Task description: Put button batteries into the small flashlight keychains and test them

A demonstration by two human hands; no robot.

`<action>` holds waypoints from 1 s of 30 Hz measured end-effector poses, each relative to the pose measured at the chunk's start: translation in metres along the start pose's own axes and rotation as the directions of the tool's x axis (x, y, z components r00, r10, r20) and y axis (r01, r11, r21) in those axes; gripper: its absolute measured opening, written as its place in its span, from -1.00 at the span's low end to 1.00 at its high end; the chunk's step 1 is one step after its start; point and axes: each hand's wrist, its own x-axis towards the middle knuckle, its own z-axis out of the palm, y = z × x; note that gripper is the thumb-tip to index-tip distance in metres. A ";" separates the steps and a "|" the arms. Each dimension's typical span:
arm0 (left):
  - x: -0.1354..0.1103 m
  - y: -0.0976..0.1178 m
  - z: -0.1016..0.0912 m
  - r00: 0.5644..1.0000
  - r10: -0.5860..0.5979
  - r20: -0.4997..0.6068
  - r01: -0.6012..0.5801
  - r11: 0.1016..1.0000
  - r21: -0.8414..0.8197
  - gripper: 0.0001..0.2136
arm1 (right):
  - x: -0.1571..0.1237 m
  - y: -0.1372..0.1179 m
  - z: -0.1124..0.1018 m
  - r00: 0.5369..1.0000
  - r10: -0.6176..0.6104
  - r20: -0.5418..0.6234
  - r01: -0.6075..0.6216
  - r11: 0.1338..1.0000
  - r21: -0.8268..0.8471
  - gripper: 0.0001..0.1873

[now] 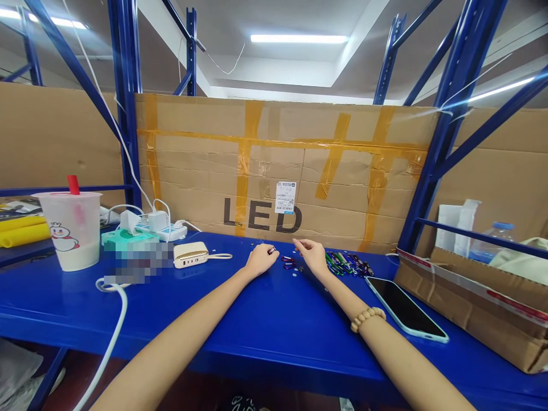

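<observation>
My left hand (261, 260) rests on the blue shelf top (214, 319), its fingertips curled around a small dark red ring (271, 250). My right hand (313, 256) sits just to its right, with fingers pinched together; anything between them is too small to tell. Between the hands lie a few dark red and purple clips (288, 262) and several small pale discs (295, 274). Right of my right hand is a heap of small multicoloured carabiner keychains (346, 264). A wooden bead bracelet (367, 319) circles my right wrist.
A smartphone (405, 308) lies to the right, beside a cardboard box (471, 302). On the left stand a plastic cup (72, 231), a gold power bank (190, 254), a tissue pack (124, 238) and a power strip (165, 231). A white cable (115, 319) runs over the front edge.
</observation>
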 end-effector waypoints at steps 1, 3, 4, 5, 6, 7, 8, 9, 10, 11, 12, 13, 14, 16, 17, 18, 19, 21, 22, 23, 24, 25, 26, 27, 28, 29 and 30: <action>0.001 -0.001 0.001 1.000 0.013 0.006 -0.012 1.000 -0.016 -0.80 | 0.000 -0.001 0.001 1.000 -0.004 0.007 0.004 1.000 -0.015 -0.53; 0.003 -0.004 0.003 0.999 0.045 0.018 -0.044 0.998 -0.038 -0.81 | 0.000 -0.003 0.003 0.999 -0.018 0.035 0.018 1.000 -0.010 -0.53; 0.003 -0.005 0.004 0.998 0.063 0.024 -0.062 0.997 -0.045 -0.82 | -0.001 -0.003 0.005 0.998 -0.026 0.056 0.025 1.000 0.009 -0.54; 0.004 -0.005 0.005 0.996 0.080 0.029 -0.078 0.996 -0.050 -0.82 | -0.001 -0.004 0.007 0.996 -0.032 0.079 0.030 0.999 0.033 -0.55; 0.004 -0.005 0.005 0.995 0.093 0.033 -0.091 0.995 -0.050 -0.83 | -0.002 -0.006 0.010 0.994 -0.037 0.103 0.031 0.998 0.056 -0.56; 0.004 -0.005 0.006 0.995 0.099 0.034 -0.097 0.994 -0.047 -0.83 | -0.002 -0.007 0.012 0.991 -0.040 0.125 0.032 0.997 0.072 -0.57; 0.004 -0.005 0.005 0.995 0.097 0.031 -0.096 0.995 -0.040 -0.84 | -0.003 -0.009 0.014 0.988 -0.045 0.147 0.033 0.996 0.081 -0.60; 0.003 -0.004 0.005 0.996 0.090 0.026 -0.089 0.996 -0.028 -0.84 | -0.005 -0.011 0.016 0.985 -0.052 0.167 0.038 0.996 0.084 -0.62; 0.003 -0.004 0.004 0.997 0.080 0.019 -0.080 0.997 -0.013 -0.84 | -0.006 -0.014 0.018 0.981 -0.064 0.185 0.048 0.995 0.087 -0.65; 0.002 -0.003 0.003 0.997 0.072 0.012 -0.073 0.997 0.005 -0.84 | -0.007 -0.016 0.019 0.977 -0.078 0.198 0.061 0.994 0.093 -0.67; 0.001 -0.002 0.003 0.998 0.070 0.004 -0.070 0.997 0.023 -0.84 | -0.009 -0.018 0.019 0.974 -0.093 0.208 0.073 0.992 0.102 -0.69; 0.000 -0.002 0.002 0.997 0.072 -0.005 -0.072 0.997 0.039 -0.85 | -0.010 -0.019 0.020 0.970 -0.104 0.219 0.081 0.990 0.115 -0.70; 0.000 -0.002 0.001 0.997 0.078 -0.013 -0.077 0.996 0.052 -0.86 | -0.010 -0.020 0.020 0.966 -0.112 0.231 0.084 0.988 0.130 -0.71; -0.002 -0.001 0.000 0.995 0.099 -0.025 -0.097 0.993 0.060 -0.86 | -0.011 -0.021 0.019 0.960 -0.117 0.256 0.078 0.984 0.157 -0.71; -0.002 -0.001 0.000 0.994 0.108 -0.031 -0.106 0.993 0.060 -0.86 | -0.011 -0.021 0.018 0.957 -0.116 0.267 0.073 0.983 0.166 -0.70; -0.002 -0.001 0.000 0.993 0.113 -0.035 -0.110 0.992 0.061 -0.85 | -0.010 -0.020 0.018 0.954 -0.115 0.277 0.069 0.983 0.172 -0.69; -0.002 -0.002 0.000 0.993 0.113 -0.034 -0.111 0.991 0.069 -0.84 | -0.010 -0.020 0.017 0.950 -0.114 0.290 0.064 0.982 0.176 -0.68; -0.002 -0.002 -0.001 0.994 0.105 -0.022 -0.102 0.989 0.103 -0.82 | -0.009 -0.018 0.017 0.942 -0.110 0.318 0.054 0.983 0.177 -0.64; -0.002 -0.002 -0.001 0.995 0.102 -0.015 -0.099 0.987 0.125 -0.80 | -0.009 -0.017 0.017 0.936 -0.109 0.335 0.052 0.983 0.175 -0.63; -0.002 -0.002 -0.002 0.995 0.102 -0.006 -0.100 0.984 0.146 -0.79 | -0.009 -0.017 0.017 0.931 -0.108 0.349 0.050 0.984 0.171 -0.61; -0.001 -0.003 -0.002 0.994 0.105 0.003 -0.104 0.981 0.165 -0.79 | -0.009 -0.017 0.018 0.927 -0.107 0.360 0.050 0.985 0.164 -0.61; -0.001 -0.003 -0.003 0.994 0.106 0.010 -0.106 0.978 0.181 -0.79 | -0.009 -0.017 0.018 0.923 -0.107 0.369 0.053 0.987 0.154 -0.60; -0.001 -0.003 -0.003 0.995 0.103 0.018 -0.104 0.975 0.195 -0.79 | -0.009 -0.018 0.018 0.920 -0.113 0.375 0.063 0.988 0.143 -0.61; -0.002 -0.003 -0.004 0.995 0.096 0.027 -0.100 0.973 0.209 -0.79 | -0.009 -0.019 0.017 0.917 -0.125 0.378 0.082 0.988 0.127 -0.62; -0.002 -0.002 -0.004 0.995 0.088 0.036 -0.094 0.970 0.222 -0.78 | -0.009 -0.020 0.015 0.915 -0.142 0.378 0.112 0.989 0.101 -0.65; -0.003 -0.002 -0.005 0.995 0.083 0.047 -0.092 0.967 0.237 -0.77 | -0.009 -0.022 0.012 0.909 -0.165 0.383 0.154 0.986 0.060 -0.68; -0.003 -0.001 -0.005 0.994 0.088 0.063 -0.101 0.961 0.256 -0.76 | -0.008 -0.025 0.009 0.895 -0.191 0.402 0.206 0.979 0.007 -0.71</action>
